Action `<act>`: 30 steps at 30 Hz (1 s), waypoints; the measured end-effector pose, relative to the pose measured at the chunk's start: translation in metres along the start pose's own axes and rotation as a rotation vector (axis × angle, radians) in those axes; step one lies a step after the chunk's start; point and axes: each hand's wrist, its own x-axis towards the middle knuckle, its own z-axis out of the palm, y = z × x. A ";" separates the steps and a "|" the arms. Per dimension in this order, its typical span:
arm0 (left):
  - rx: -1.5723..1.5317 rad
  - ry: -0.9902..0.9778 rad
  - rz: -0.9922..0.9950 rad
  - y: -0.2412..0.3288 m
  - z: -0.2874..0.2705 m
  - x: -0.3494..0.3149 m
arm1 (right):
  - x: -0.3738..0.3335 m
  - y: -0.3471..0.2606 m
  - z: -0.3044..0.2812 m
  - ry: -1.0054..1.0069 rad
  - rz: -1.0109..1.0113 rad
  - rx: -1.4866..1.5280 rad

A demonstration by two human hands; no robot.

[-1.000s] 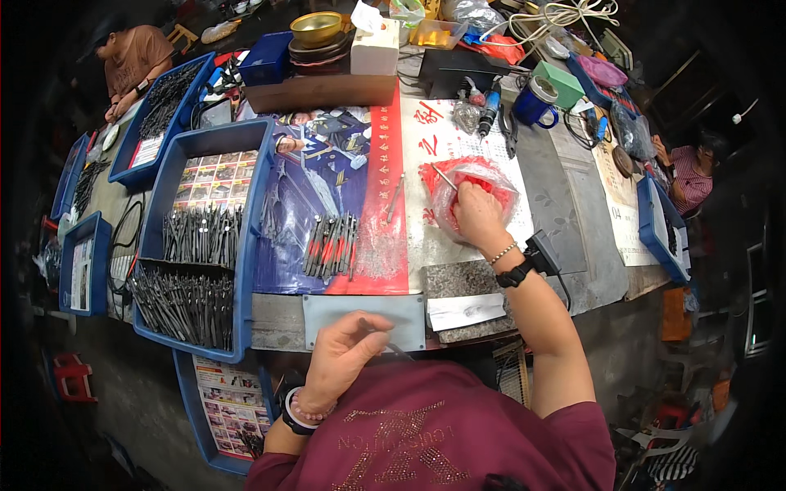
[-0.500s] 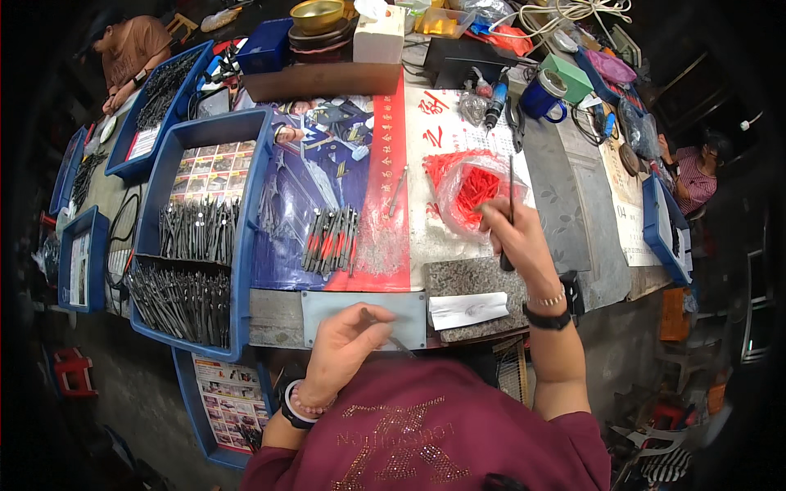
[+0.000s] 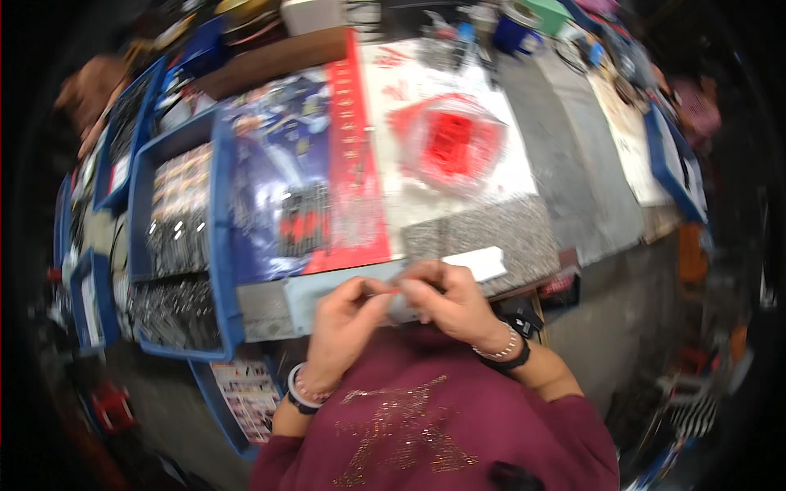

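My left hand (image 3: 348, 323) and my right hand (image 3: 449, 304) meet at the table's front edge, fingertips pinched close together. A small red piece (image 3: 395, 291) shows between them, blurred; whatever else the fingers hold is hidden. Beneath them lies a pale blue-grey plate (image 3: 304, 299). Beyond my right hand, a clear plastic bag of red pieces (image 3: 452, 146) rests on a white printed sheet (image 3: 514, 168). Beside that hand, a folded white paper (image 3: 477, 263) lies on a speckled stone slab (image 3: 524, 233). Several black-and-red slim parts (image 3: 303, 221) lie in a row farther left.
A blue tray (image 3: 223, 245) with dark slim parts in bundles stands on the left, and a smaller blue tray (image 3: 88, 286) is beyond it. A brown board (image 3: 274, 61) and a blue mug (image 3: 516, 34) are at the back. Other people sit at both far sides.
My right hand has come back from the bag of red pieces to meet my left hand. The long dark tool it held no longer shows. The whole view has shifted and blurred.
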 end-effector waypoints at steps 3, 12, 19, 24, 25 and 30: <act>0.119 0.065 -0.007 -0.001 0.000 -0.002 | -0.001 0.010 0.006 0.005 -0.134 0.065; 0.090 -0.010 0.073 -0.006 0.012 -0.002 | -0.016 0.021 0.002 0.072 -0.292 0.195; 0.087 -0.044 -0.044 0.000 0.020 -0.008 | -0.036 0.007 -0.015 0.093 0.000 0.259; 0.057 -0.079 -0.037 0.001 0.018 -0.009 | -0.037 0.001 -0.015 0.090 0.024 0.283; 0.074 -0.083 -0.045 0.002 0.017 -0.009 | -0.036 0.000 -0.014 0.101 0.024 0.283; 0.080 -0.107 -0.032 0.000 0.011 -0.012 | -0.030 -0.001 -0.011 0.038 0.038 0.246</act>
